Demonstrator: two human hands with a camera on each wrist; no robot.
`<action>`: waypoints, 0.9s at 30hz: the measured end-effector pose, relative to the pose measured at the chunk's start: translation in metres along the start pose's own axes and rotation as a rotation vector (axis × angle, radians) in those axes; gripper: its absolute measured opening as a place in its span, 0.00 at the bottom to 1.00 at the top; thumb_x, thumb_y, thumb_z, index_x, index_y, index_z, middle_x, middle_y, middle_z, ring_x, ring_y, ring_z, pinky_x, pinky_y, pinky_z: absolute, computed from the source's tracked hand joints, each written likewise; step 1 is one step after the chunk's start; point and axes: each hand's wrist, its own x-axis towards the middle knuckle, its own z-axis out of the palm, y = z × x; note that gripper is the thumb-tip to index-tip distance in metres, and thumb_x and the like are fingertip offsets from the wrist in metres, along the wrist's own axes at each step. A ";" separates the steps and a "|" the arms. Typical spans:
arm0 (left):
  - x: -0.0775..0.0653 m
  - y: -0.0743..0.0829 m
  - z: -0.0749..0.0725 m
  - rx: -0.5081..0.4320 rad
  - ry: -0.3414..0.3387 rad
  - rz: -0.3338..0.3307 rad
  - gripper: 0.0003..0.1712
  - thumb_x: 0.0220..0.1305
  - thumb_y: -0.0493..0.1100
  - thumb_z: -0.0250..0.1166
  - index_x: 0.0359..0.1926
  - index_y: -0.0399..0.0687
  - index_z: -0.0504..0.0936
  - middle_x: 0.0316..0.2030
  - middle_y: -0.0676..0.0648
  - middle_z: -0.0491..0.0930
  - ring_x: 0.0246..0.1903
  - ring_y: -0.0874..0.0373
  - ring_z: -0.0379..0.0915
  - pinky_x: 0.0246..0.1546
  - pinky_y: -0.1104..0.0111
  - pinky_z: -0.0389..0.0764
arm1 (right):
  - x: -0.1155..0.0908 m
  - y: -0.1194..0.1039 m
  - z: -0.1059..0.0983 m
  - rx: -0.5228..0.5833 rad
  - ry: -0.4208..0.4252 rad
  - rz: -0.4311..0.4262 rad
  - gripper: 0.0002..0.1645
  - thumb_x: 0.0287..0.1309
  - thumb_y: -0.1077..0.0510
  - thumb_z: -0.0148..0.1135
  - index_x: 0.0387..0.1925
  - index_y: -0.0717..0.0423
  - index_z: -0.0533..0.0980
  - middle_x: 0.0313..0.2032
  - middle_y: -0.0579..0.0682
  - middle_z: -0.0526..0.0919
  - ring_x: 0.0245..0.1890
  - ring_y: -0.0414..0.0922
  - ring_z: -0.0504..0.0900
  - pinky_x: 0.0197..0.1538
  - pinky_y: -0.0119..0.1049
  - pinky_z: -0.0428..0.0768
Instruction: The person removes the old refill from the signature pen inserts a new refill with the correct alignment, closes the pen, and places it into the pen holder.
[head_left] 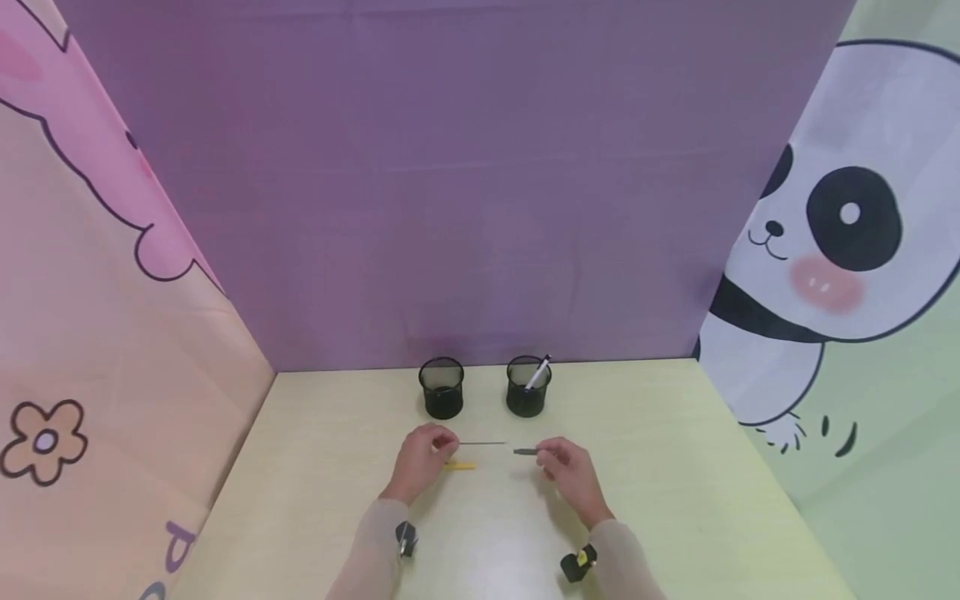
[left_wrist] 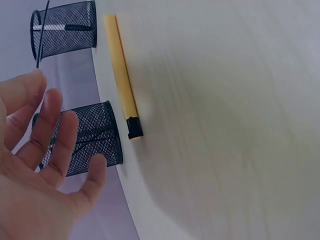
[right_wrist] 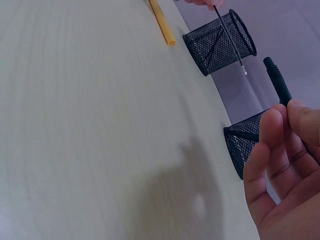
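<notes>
My left hand (head_left: 424, 455) pinches one end of a thin dark pen refill (head_left: 482, 443) between thumb and fingertip. The refill points right, and its light tip shows in the right wrist view. In my right hand (head_left: 573, 473), thumb and fingers pinch a short black pen piece (right_wrist: 278, 82) with a ringed, narrower end turned toward the refill. A small gap separates refill and black piece in the head view. Lying on the table beside the left hand is a yellow pen barrel (left_wrist: 122, 70); one end is open, the other has a black fitting.
Two black mesh pen cups stand toward the table's back edge, a left cup (head_left: 443, 406) and a right cup (head_left: 526, 403). A white pen (head_left: 536, 376) with a dark end leans in the right one. Behind them rises a purple cloth wall (head_left: 480, 208).
</notes>
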 end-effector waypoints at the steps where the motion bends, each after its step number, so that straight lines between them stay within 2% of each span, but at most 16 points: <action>1: 0.001 0.001 0.000 0.005 0.001 -0.017 0.03 0.66 0.41 0.70 0.39 0.56 0.87 0.34 0.56 0.83 0.38 0.60 0.74 0.44 0.64 0.76 | -0.001 0.000 0.000 -0.005 -0.002 -0.010 0.06 0.65 0.61 0.65 0.43 0.57 0.83 0.34 0.51 0.85 0.30 0.46 0.81 0.37 0.37 0.80; 9: 0.004 0.004 0.003 0.086 0.015 -0.048 0.03 0.65 0.41 0.71 0.37 0.56 0.88 0.34 0.55 0.84 0.39 0.58 0.74 0.44 0.61 0.75 | -0.004 0.000 -0.001 0.002 -0.007 -0.025 0.07 0.66 0.60 0.65 0.43 0.57 0.83 0.34 0.51 0.85 0.29 0.44 0.80 0.35 0.35 0.80; 15: 0.008 0.003 0.007 0.122 -0.001 -0.081 0.02 0.65 0.42 0.70 0.36 0.57 0.88 0.34 0.55 0.83 0.37 0.58 0.72 0.44 0.60 0.74 | -0.005 -0.002 -0.001 0.017 -0.016 -0.014 0.06 0.66 0.61 0.65 0.42 0.58 0.83 0.34 0.51 0.85 0.29 0.44 0.80 0.35 0.35 0.79; 21: 0.009 0.001 0.008 0.190 -0.015 -0.066 0.02 0.64 0.41 0.71 0.35 0.55 0.88 0.34 0.55 0.84 0.38 0.57 0.74 0.49 0.51 0.75 | -0.006 -0.003 -0.001 0.029 -0.013 -0.008 0.06 0.65 0.62 0.65 0.43 0.59 0.83 0.33 0.52 0.85 0.29 0.45 0.79 0.35 0.36 0.78; 27: 0.008 0.003 0.007 0.239 -0.018 -0.067 0.04 0.61 0.39 0.72 0.31 0.54 0.87 0.33 0.53 0.83 0.37 0.55 0.75 0.46 0.48 0.76 | -0.007 -0.003 -0.002 0.038 -0.021 -0.027 0.06 0.65 0.62 0.66 0.42 0.60 0.83 0.33 0.52 0.85 0.29 0.45 0.80 0.35 0.35 0.79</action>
